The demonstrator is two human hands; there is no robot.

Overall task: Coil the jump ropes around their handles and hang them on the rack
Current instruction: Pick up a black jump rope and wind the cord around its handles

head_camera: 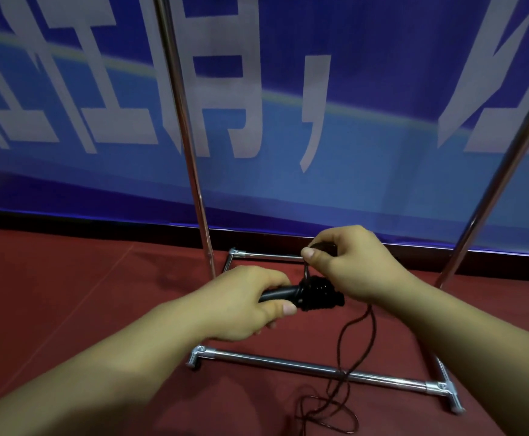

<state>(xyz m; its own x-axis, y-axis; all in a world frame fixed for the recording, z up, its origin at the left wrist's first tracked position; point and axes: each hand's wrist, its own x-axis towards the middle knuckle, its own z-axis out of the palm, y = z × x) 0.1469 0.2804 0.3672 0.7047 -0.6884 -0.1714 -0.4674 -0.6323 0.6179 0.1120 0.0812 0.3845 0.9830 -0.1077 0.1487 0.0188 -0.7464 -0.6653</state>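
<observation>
My left hand (247, 302) grips the black jump rope handles (283, 295), held level at the centre of the view. Several turns of dark rope (318, 295) are wound around their right end. My right hand (356, 262) pinches the rope just above the coil, between thumb and fingers. The loose rest of the rope (359, 338) hangs down from under my right hand and lies in loops on the red floor (68, 294). The chrome rack (307, 368) stands right in front of me, its base bars below my hands.
Two slanted chrome uprights (187, 143) (490, 199) of the rack rise on either side of my hands. A blue banner (367, 89) with large white characters covers the wall behind. Loose rope loops cross the rack's front base bar.
</observation>
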